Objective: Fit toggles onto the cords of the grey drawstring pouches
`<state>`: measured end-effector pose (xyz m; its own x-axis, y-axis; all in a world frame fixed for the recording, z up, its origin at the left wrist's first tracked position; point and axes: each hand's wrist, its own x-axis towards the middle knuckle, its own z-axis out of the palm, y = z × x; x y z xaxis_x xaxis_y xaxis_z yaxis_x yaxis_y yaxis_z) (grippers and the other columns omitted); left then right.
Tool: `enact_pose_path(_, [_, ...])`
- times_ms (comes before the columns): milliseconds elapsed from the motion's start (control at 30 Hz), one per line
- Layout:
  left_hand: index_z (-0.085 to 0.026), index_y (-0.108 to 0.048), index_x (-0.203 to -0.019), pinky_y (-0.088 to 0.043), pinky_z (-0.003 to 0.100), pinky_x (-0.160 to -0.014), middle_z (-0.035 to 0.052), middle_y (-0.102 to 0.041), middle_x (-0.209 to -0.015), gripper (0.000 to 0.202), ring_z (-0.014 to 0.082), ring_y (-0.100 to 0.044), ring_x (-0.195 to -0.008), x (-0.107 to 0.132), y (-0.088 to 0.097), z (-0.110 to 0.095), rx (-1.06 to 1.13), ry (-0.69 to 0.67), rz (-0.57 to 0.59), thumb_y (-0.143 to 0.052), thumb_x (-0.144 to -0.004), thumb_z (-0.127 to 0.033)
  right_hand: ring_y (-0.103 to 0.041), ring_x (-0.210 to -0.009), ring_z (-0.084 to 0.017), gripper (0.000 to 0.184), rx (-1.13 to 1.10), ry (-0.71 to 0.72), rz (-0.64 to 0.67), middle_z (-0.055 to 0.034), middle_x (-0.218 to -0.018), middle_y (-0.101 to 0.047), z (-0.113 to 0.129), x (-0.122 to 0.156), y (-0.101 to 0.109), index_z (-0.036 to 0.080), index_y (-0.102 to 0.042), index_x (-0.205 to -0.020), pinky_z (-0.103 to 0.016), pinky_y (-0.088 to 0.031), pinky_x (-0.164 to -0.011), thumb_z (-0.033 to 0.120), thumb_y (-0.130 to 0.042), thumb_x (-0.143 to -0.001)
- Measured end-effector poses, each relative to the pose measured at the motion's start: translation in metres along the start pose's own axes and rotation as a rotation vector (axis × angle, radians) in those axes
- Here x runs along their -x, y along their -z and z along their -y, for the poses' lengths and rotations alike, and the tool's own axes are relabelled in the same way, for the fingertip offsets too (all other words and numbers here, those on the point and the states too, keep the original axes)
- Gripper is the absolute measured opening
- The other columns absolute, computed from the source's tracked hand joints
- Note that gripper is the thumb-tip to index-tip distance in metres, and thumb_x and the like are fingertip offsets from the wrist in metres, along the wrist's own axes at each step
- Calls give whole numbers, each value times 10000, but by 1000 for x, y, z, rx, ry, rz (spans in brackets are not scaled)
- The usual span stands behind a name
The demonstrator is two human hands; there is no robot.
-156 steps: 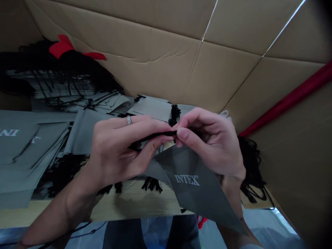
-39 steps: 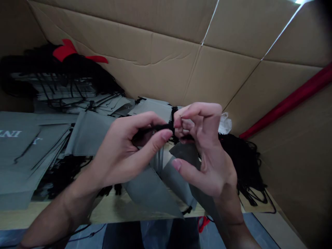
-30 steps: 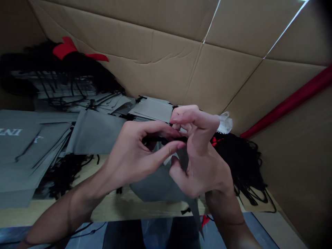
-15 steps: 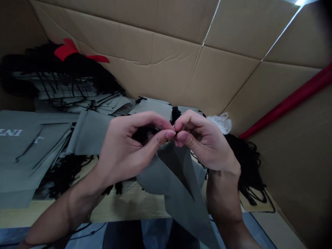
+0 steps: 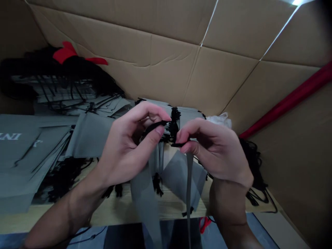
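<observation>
Between thumb and index finger, my left hand [image 5: 129,145] pinches a black cord [image 5: 155,125]. Grey fabric [image 5: 145,204] hangs below that hand. My right hand [image 5: 212,148] is apart from it to the right, pinching another short black cord end [image 5: 178,145]. A narrow grey fabric strip [image 5: 189,193], seen edge-on, hangs beneath my right fingers. Whether the two grey hanging parts belong to one piece, I cannot tell. Behind the hands lies a grey drawstring pouch [image 5: 181,173] on the wooden table [image 5: 124,211].
Grey printed pouches [image 5: 15,162] are piled at left, with a heap of black cords [image 5: 83,74] and a red strip [image 5: 64,53] behind. More pouches [image 5: 190,114] and a white plastic bag [image 5: 220,120] sit by the cardboard wall [image 5: 160,48]. Black cords [image 5: 251,155] lie at right.
My fingertips were together and have moved apart, the right hand going right and down. Black cord now shows in each hand. The hanging grey fabric has split into two separate-looking strands.
</observation>
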<state>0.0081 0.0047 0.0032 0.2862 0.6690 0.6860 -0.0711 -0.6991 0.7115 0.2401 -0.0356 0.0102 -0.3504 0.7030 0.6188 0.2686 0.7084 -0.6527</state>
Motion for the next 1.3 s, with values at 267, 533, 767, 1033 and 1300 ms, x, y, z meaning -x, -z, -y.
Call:
enact_pose_path(267, [-280, -871, -1100, -639, 263, -629, -23, -852, -959, 111, 156, -788, -770, 7, 5, -13, -41, 51, 59, -887, -993, -256, -747, -812, -117, 227, 139, 135, -117, 53, -918, -827, 14, 1, -1, 248, -803, -994, -249, -601, -765, 64, -930, -954])
enact_pose_path(533, [-197, -818, -1129, -685, 131, -719, -29, -848, -946, 309, 101, -831, -765, 2, 5, -8, 158, -29, 83, -974, -897, -65, -778, -751, -160, 203, 273, 214, -263, 22, -901, -847, 14, 6, -9, 254, -805, -997, -300, -632, -673, 171, -982, -941])
enact_pose_path(767, [-276, -821, -1049, -692, 231, -665, -52, -831, -864, 159, 126, -817, -733, 5, 7, -11, 22, -27, 71, -926, -973, -185, -803, -773, -196, 191, 271, 294, -325, 17, -854, -816, 10, 4, -9, 260, -806, -990, -351, -630, -651, 126, -940, -968])
enact_pose_path(1033, [-236, -823, -1036, -715, 209, -662, -22, -848, -868, 193, 142, -831, -698, 4, 6, -9, 168, 7, 99, -989, -937, -232, -799, -765, -178, 174, 152, 340, -283, 19, -878, -830, 4, 0, -11, 255, -788, -1014, -334, -657, -666, 118, -895, -1002])
enact_pose_path(1300, [-165, -818, -1074, -692, 106, -711, 1, -863, -900, 224, 108, -849, -736, 1, 8, -6, 190, -65, 123, -956, -920, -78, -788, -718, -149, 176, 182, 309, -296, 21, -842, -831, 4, 2, -11, 229, -809, -993, -282, -626, -614, 121, -945, -964])
